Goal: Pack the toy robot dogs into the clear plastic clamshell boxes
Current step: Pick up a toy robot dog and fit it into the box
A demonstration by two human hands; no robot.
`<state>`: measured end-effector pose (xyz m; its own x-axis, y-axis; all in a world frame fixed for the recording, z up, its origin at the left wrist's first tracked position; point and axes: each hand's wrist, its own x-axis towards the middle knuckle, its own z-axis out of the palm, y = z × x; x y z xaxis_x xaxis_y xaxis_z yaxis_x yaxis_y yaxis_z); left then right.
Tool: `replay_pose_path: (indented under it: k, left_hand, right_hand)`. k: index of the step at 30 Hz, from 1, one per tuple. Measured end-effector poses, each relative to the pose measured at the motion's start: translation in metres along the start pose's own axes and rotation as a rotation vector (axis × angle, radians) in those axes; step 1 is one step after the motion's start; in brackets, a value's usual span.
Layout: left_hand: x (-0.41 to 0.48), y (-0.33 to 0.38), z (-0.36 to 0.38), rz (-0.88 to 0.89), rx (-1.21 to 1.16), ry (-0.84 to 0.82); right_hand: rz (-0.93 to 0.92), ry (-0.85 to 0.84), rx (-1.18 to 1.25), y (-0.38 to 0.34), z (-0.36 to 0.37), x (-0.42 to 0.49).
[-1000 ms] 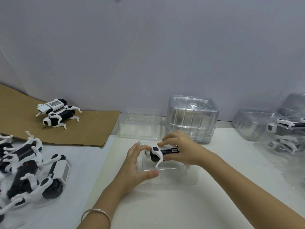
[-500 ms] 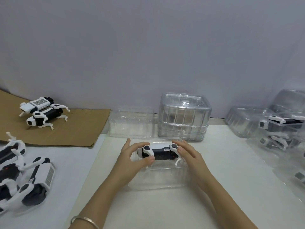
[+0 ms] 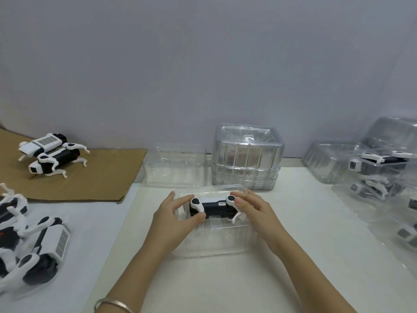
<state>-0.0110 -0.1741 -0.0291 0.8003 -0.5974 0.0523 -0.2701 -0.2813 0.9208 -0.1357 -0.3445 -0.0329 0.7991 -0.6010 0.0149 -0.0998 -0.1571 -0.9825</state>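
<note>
A black-and-white toy robot dog lies lengthwise in the top of an open clear clamshell box at the table's centre. My left hand grips its left end, thumb under the white leg joint. My right hand holds its right end with fingertips on the other joint. The dog's lower legs sit inside the box. More loose toy dogs lie in a heap at the left edge.
Two toy dogs rest on a cardboard sheet at the back left. An empty clear box and a stack of clear boxes stand behind my hands. Packed boxes with dogs crowd the right side.
The dog has gone from my right hand's one-sided grip to being held at both ends and sits lower in the box. The view shifted slightly.
</note>
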Motion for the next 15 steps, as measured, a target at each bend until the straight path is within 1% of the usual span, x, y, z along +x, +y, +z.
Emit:
replay_pose_path:
  k: [4, 8, 12, 14, 15]
  left_hand:
    - [-0.0021, 0.0026, 0.0011, 0.019, -0.019, -0.026]
    - [-0.0013, 0.0019, 0.0015, 0.018, -0.018, -0.029]
    - [-0.0011, -0.0006, 0.0036, 0.040, -0.056, -0.019]
    - [0.0009, -0.0028, 0.0042, 0.066, -0.170, -0.008]
    - [0.0022, -0.0037, 0.0040, 0.038, -0.274, 0.001]
  right_hand:
    - [0.022, 0.001, -0.001, -0.0040, -0.0026, -0.0005]
    - [0.052, 0.113, -0.027, -0.0086, -0.0039, 0.0028]
    - [0.059, 0.165, 0.066, -0.0079, -0.0023, 0.0048]
    - [0.070, 0.174, 0.122, -0.0100, -0.0030, 0.0039]
    - [0.084, 0.171, 0.150, -0.0109, -0.0039, 0.0038]
